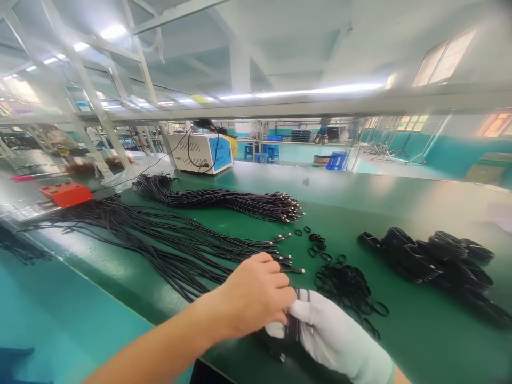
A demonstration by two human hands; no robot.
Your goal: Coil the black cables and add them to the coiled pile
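My gloved right hand (328, 333) is wrapped round a coiled black cable (294, 325), just above the near edge of the green table. A metal plug (282, 357) hangs below the coil. My bare left hand (256, 296) reaches across from the left, its fingers curled and pressed against the coil; its fingertips are partly hidden. Thin dark strands cross the glove's fingers. Behind my left hand lie loose black cables (192, 234) with their plugs pointing right. A pile of small black rubber bands (346, 282) lies beyond my right hand.
A second bundle of cables (220, 197) lies farther back. Coiled cables (416, 261) are heaped at the right. A white and blue machine (204, 152) stands at the back, a red control box (66, 194) at the left. A shelf beam (280, 108) runs overhead.
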